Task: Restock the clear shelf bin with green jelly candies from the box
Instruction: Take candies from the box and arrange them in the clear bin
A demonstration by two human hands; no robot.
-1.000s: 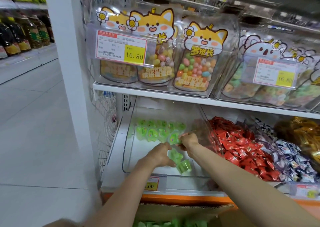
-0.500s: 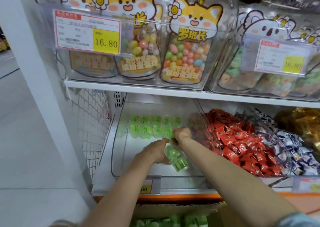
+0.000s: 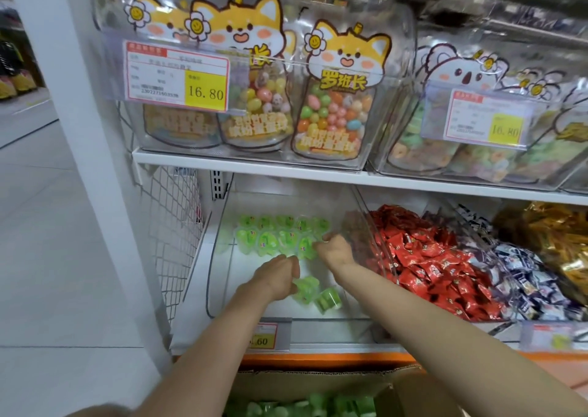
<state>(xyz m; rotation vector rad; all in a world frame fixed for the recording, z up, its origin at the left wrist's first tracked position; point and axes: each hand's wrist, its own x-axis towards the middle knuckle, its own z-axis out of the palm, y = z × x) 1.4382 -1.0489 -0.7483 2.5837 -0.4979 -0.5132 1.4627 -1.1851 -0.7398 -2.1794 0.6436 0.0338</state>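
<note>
Both my arms reach into the clear plastic shelf bin (image 3: 248,270). My left grip (image 3: 276,276) is low in the bin. Its fingers are quite straight and close together, and they point at my right grip (image 3: 335,252). It holds nothing that I can see. Two loose green jelly cups (image 3: 305,286) lie just below and beside its fingertips. I cannot tell if they touch.

My right grip is a bit farther in, with its fingers curled. Its fingertips are hidden against the small green jelly candies in see-through cups (image 3: 280,235). These stand in two rows at the back of the bin, just past both grips. I cannot tell if this grip has hold of one.

To the right of my right grip, behind a clear wall, is a heap of shiny red wrapped sweets (image 3: 429,257). Under my arms, close to me, is the brown cardboard box (image 3: 318,381), open, with more green candies (image 3: 302,408) inside.
</note>
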